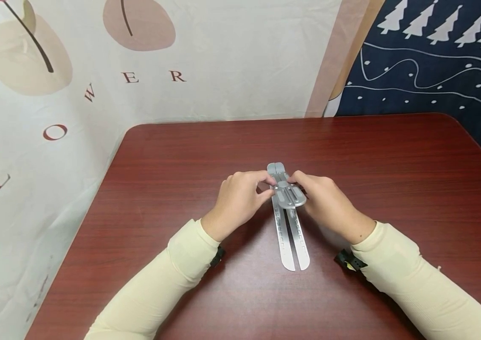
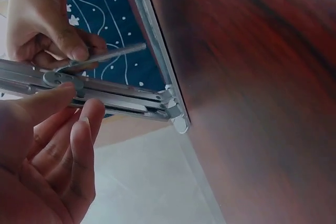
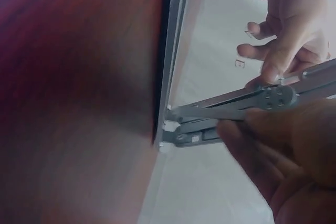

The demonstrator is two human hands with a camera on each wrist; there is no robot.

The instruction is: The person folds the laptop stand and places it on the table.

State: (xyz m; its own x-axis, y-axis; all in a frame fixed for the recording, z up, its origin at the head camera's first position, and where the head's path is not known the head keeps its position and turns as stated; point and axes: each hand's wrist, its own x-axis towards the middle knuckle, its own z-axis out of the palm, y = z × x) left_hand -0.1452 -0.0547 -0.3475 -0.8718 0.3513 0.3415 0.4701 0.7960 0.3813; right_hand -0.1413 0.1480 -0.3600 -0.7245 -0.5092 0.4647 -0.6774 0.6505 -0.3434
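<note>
A silver folding laptop stand (image 1: pixel 281 233) stands on the table in front of me, its two long flat rails side by side and pointing toward me. Above the rails its folding arms carry a rounded slotted plate (image 1: pixel 294 198). My left hand (image 1: pixel 238 196) pinches the arms from the left, thumb at the hinge joint (image 2: pixel 63 80) in the left wrist view. From the right, my right hand (image 1: pixel 327 200) grips the stand by the plate; its thumb and index finger close on the thin metal in the right wrist view. Its other fingers are partly hidden in the head view.
The reddish-brown wooden table (image 1: pixel 172 156) has rounded far corners. A pale printed cloth (image 1: pixel 232 61) hangs behind and to the left. At the far right is a dark blue cloth (image 1: pixel 418 75) with white trees. A dark strap (image 1: pixel 350 260) sits at the right wrist.
</note>
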